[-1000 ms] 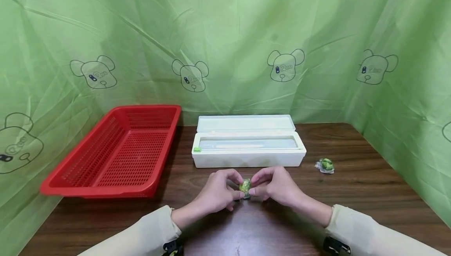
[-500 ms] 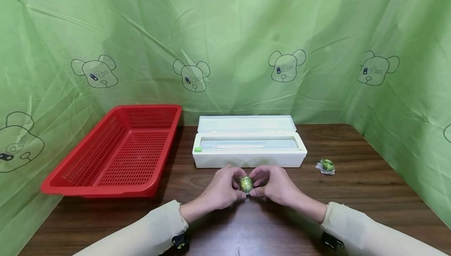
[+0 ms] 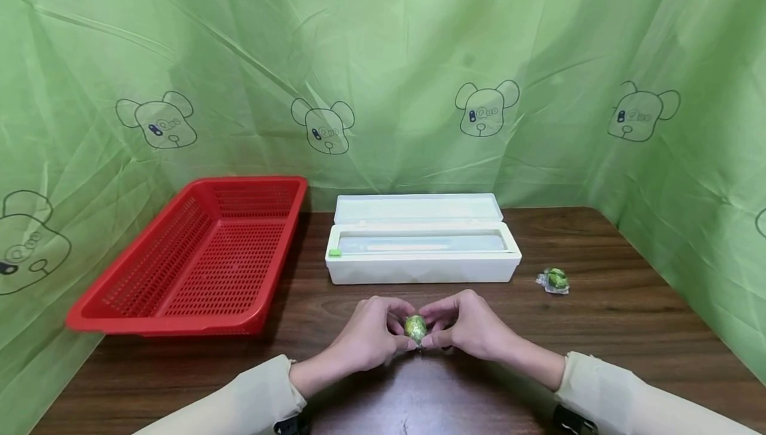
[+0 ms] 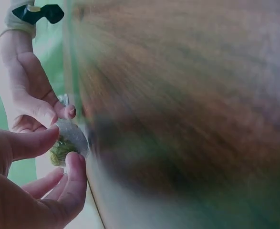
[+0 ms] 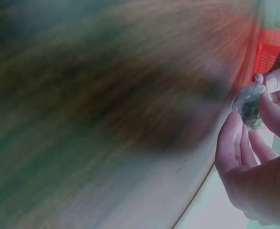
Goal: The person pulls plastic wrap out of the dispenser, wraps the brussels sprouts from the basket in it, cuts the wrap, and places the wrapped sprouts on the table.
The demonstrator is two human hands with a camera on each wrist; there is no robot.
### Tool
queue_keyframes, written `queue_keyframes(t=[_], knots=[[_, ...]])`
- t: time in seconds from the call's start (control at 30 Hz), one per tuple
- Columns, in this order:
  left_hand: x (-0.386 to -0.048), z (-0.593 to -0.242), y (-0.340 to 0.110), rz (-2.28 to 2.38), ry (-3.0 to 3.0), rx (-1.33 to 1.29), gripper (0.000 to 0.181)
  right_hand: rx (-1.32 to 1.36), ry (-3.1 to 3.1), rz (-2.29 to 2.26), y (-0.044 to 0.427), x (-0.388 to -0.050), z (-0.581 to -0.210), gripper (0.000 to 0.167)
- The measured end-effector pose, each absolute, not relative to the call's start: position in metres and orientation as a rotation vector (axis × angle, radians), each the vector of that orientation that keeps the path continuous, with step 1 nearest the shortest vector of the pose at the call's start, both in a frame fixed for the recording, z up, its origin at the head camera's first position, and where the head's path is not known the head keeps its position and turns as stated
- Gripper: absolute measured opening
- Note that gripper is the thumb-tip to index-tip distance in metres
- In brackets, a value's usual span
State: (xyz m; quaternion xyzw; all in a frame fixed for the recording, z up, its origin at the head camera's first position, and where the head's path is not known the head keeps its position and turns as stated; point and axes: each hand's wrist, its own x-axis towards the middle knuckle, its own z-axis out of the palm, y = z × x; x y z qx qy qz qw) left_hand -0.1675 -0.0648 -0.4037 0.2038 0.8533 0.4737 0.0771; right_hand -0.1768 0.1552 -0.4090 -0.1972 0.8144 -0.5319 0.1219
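Note:
A small round green-and-yellow vegetable (image 3: 415, 327) in clear plastic film is between my two hands, near the middle of the table. My left hand (image 3: 366, 336) pinches its left side with thumb and curled fingers. From the other side my right hand (image 3: 481, 330) grips it the same way, the two thumbs nearly meeting at its near end. In the left wrist view, clear film (image 4: 75, 132) covers the vegetable around a greener patch. The right wrist view shows the wrapped vegetable (image 5: 251, 110) among the fingertips of both hands. Its exact kind is hard to tell.
Behind the hands stands a white cling film dispenser (image 3: 425, 271), lid raised, with a green slider (image 3: 335, 253) at its left end. A red plastic basket (image 3: 158, 324) sits at the left. Another film-wrapped green vegetable (image 3: 558, 279) lies on the table at the right.
The vegetable has been turned between the fingers and shows a rounder, shinier face than a second ago. Both hands have come slightly nearer to me since half a second ago.

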Motion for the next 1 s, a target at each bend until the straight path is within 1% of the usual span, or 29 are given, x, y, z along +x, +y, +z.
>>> queue_keyframes(t=[0.2, 0.47, 1.0], knots=[[-0.1672, -0.4058, -0.0656, 1.406, 2.558, 0.608, 0.036, -0.571, 2.377, -1.535, 0.1553, -0.1767, -0.4099, 0.044], [-0.1679, -0.4080, -0.0650, 1.382, 2.576, 0.615, 0.038, -0.591, 2.391, -1.495, 0.1558, -0.1772, -0.4108, 0.039], [-0.1669, -0.4061, -0.0676, 1.393, 2.527, 0.624, 0.041, -0.612, 2.394, -1.495, 0.1573, -0.1758, -0.4090, 0.043]])
